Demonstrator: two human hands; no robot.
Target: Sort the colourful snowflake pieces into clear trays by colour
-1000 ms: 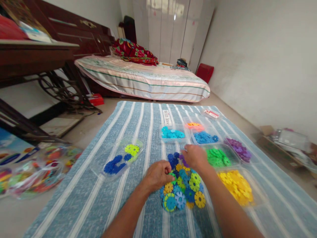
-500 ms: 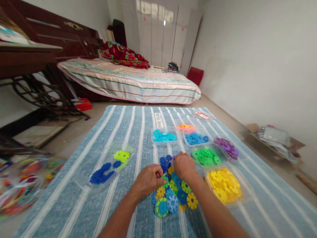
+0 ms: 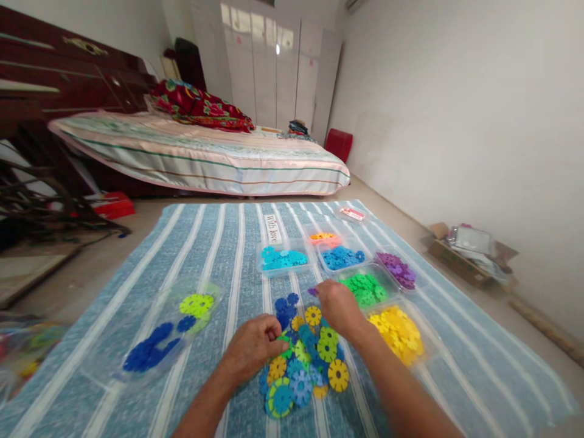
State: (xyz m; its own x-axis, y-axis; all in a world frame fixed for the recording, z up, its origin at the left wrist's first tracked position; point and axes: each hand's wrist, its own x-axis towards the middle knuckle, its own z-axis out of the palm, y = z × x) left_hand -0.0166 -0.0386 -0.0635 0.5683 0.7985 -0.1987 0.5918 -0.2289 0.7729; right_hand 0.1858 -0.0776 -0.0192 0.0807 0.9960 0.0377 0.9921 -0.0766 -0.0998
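Both hands [image 3: 292,328] still in disc pile [image 3: 305,359]

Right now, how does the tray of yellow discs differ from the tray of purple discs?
The tray of yellow discs sits nearest the person, just right of the right hand; the tray of purple discs lies farther away, towards the blanket's far right edge. The yellow heap looks larger and spreads wider; the purple heap looks smaller. Both are clear trays holding one colour of toothed plastic discs, resting on the striped blanket.
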